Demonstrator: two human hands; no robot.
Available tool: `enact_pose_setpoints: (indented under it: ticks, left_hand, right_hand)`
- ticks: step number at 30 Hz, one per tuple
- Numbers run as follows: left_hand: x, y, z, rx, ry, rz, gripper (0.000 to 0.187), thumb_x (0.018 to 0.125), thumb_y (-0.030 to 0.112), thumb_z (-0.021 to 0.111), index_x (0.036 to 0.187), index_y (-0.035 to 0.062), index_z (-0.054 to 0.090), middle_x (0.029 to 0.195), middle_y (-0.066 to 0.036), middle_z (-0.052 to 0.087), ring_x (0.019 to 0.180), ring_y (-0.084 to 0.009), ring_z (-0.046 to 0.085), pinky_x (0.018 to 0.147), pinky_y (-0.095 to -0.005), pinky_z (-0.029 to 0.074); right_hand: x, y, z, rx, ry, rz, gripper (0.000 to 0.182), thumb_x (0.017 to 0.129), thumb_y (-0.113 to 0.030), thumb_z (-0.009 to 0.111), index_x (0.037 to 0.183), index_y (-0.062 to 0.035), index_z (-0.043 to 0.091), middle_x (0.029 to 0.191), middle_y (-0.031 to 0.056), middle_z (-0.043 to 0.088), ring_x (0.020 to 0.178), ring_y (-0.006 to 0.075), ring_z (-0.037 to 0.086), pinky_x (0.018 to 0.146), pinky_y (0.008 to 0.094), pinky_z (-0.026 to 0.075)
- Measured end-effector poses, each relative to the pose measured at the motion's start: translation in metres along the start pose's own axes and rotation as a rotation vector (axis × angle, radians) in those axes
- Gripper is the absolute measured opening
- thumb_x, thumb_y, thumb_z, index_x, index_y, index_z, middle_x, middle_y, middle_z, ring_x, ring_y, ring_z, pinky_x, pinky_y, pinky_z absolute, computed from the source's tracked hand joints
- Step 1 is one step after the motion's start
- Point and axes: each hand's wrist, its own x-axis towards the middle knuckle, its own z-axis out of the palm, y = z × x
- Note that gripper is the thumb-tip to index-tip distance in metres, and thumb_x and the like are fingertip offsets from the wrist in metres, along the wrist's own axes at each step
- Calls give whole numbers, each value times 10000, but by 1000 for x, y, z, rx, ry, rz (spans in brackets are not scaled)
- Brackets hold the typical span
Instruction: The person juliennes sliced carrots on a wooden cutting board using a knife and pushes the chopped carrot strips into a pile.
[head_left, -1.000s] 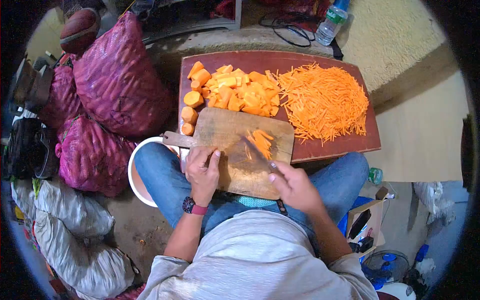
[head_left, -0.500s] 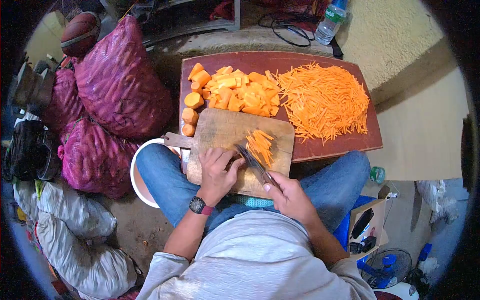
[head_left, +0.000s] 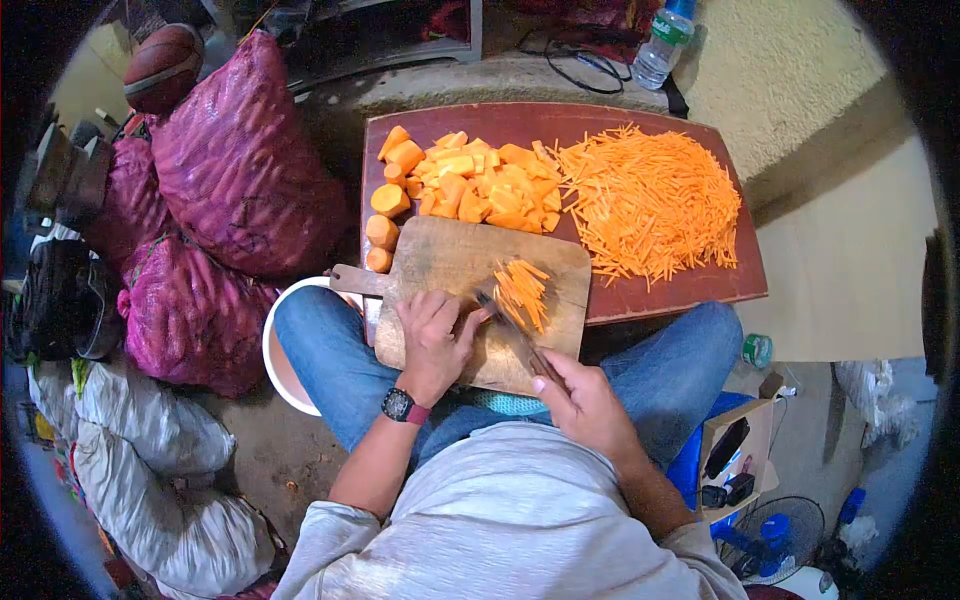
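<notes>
A wooden cutting board (head_left: 425, 255) with a handle lies across my lap against the low red table (head_left: 625, 300). My right hand (head_left: 585, 400) grips a knife (head_left: 522, 348), its blade slanting up and left across the board. Fingers curled, my left hand (head_left: 432, 335) presses down on the board beside the blade. A bit of carrot (head_left: 486, 314) shows at its fingertips, mostly hidden. Cut carrot sticks (head_left: 520, 293) lie just beyond the blade. On the table sit carrot chunks and slices (head_left: 485, 185), with a large heap of carrot strips (head_left: 655, 205) to their right.
Full red mesh sacks (head_left: 240, 170) stand on the left, a basketball (head_left: 163, 68) on top. White sacks (head_left: 150, 500) lie lower left. A white bucket (head_left: 277, 365) is by my left knee. A water bottle (head_left: 661, 48) stands behind the table, a fan (head_left: 785, 540) lower right.
The knife blade has shifted slightly beside my left fingertips. My left hand stays in nearly the same place, and the carrot piles look unchanged.
</notes>
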Motion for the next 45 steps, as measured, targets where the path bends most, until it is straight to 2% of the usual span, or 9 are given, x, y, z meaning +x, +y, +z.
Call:
enact_pose_setpoints:
  ticks: [4, 6, 12, 15, 19, 23, 29, 40, 45]
  left_hand:
    - [0, 0, 0, -27, -5, -2, 143, 861, 110, 833, 972, 72, 752, 918, -82, 651, 921, -308, 600, 870, -462, 390]
    - [0, 0, 0, -45, -4, -4, 141, 857, 88, 824, 976, 72, 750, 914, -83, 649, 918, -308, 599, 867, -462, 391]
    - [1, 1, -7, -105, 132, -74, 192, 867, 21, 781, 1054, 62, 768, 931, -98, 689, 910, -315, 627, 885, -438, 409]
    - [3, 3, -13, -187, 214, -248, 237, 911, 30, 767, 1147, 50, 776, 942, -106, 704, 911, -293, 643, 902, -418, 444]
    - [1, -4, -13, -343, 245, -444, 289, 953, 86, 782, 1238, 39, 767, 941, -104, 712, 905, -253, 647, 887, -402, 498]
    - [0, -2, -12, -292, 153, -371, 316, 926, 81, 798, 1237, 49, 761, 924, -101, 707, 897, -269, 637, 930, -417, 464]
    - [0, -5, -6, -170, 54, -246, 351, 892, 92, 821, 1232, 46, 746, 920, -93, 703, 910, -292, 634, 947, -434, 421]
    - [2, -3, -8, -86, 57, -158, 314, 879, 73, 820, 1179, 30, 741, 933, -105, 709, 918, -298, 640, 928, -429, 411]
    - [1, -3, -9, -32, 15, -134, 307, 875, 100, 832, 1162, 38, 743, 931, -99, 688, 926, -302, 624, 934, -436, 406]
  right_hand:
    - [3, 0, 0, -21, -6, 50, 324, 1070, -153, 661, 1323, 45, 621, 913, 233, 714, 805, 293, 732, 741, 410, 563]
    - [5, 10, 4, -17, -1, -86, 365, 1073, -134, 627, 1384, 56, 627, 929, 168, 721, 830, 189, 678, 770, 371, 558]
    - [5, 0, 3, -25, -35, 22, 351, 1078, -146, 626, 1376, 39, 627, 934, 166, 717, 856, 185, 669, 787, 372, 552]
    - [9, 13, 11, -4, -153, -111, 324, 1084, -141, 615, 1355, 35, 633, 910, 139, 688, 869, 154, 638, 786, 354, 539]
    - [16, 10, 9, 2, -202, -10, 295, 1089, -140, 606, 1332, 24, 639, 881, 95, 653, 861, 129, 600, 771, 338, 526]
    - [27, 19, -11, -25, -94, 43, 268, 1086, -144, 610, 1296, 18, 649, 821, 38, 627, 766, 128, 572, 694, 347, 511]
    - [35, 23, -31, -191, 83, -40, 335, 1065, -138, 638, 1361, 19, 643, 814, 149, 643, 753, 165, 613, 725, 368, 538]
    - [35, 7, -14, -86, -113, 8, 283, 1078, -164, 632, 1296, 13, 663, 781, 124, 610, 714, 152, 590, 666, 369, 511]
    - [45, 44, -43, -171, 30, -140, 296, 1079, -166, 630, 1300, 26, 672, 817, 81, 659, 752, 155, 616, 685, 369, 520]
